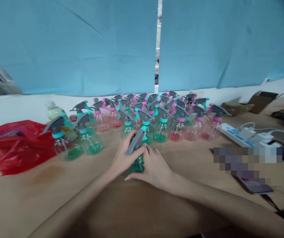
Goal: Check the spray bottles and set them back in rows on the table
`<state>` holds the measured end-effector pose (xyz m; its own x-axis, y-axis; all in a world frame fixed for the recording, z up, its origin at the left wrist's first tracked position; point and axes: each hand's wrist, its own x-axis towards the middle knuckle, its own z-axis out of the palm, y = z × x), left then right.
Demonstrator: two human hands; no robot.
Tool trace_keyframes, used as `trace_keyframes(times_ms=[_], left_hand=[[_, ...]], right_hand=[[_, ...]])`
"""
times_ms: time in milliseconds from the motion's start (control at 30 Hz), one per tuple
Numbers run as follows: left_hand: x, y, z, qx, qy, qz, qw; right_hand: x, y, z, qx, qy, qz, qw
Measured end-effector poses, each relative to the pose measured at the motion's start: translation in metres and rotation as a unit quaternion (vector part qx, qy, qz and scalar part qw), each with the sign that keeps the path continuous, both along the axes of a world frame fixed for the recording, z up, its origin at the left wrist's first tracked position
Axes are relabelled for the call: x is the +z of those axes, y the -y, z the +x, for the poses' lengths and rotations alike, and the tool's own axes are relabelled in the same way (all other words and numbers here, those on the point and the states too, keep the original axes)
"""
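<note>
A green spray bottle (136, 165) with a grey trigger head and teal collar stands on the brown table (57, 195) in front of me. My left hand (125, 155) wraps its left side, fingers near the collar. On the other side my right hand (154, 167) cups the bottle's body. Behind it stand several rows of similar spray bottles (161, 119), green ones with teal collars and pink ones with pink collars.
A red plastic bag (18, 145) lies at the left. Two green spray bottles (77, 138) and a drink bottle (54, 110) stand near it. A white power strip (241, 137) with cables and a phone (254, 185) lie at the right. Blue cloth hangs behind.
</note>
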<state>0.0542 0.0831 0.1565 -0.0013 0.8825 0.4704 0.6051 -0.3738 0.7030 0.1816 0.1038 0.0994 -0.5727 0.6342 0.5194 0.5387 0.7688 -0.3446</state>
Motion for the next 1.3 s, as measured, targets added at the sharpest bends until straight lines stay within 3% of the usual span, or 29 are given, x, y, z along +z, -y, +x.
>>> trace_keyframes(times_ms=[133, 267, 333, 500, 633, 800, 1300], left_hand=[[-0.003, -0.012, 0.013, -0.04, 0.044, -0.007, 0.998], [0.001, -0.016, 0.013, -0.065, 0.045, -0.034, 0.996], [0.003, -0.015, 0.01, -0.053, 0.014, -0.055, 0.997], [0.0, -0.015, -0.006, -0.009, -0.033, -0.062, 0.997], [-0.005, -0.018, -0.023, 0.04, -0.041, -0.058, 0.997], [-0.009, -0.022, -0.032, 0.083, -0.018, -0.066, 0.994], [-0.018, -0.024, -0.036, 0.031, 0.012, -0.098, 0.995]], right_hand=[[0.004, -0.004, 0.014, 0.022, 0.02, -0.02, 0.999], [0.004, -0.023, 0.037, 0.151, 0.015, -0.11, 0.982], [-0.003, -0.037, 0.05, 0.183, 0.029, -0.137, 0.973], [-0.035, -0.068, 0.069, 0.158, 0.07, -0.095, 0.98], [-0.05, -0.076, 0.066, 0.153, 0.077, -0.061, 0.983], [-0.05, -0.074, 0.061, 0.153, 0.069, -0.058, 0.984], [-0.054, -0.077, 0.064, 0.166, 0.059, -0.054, 0.983]])
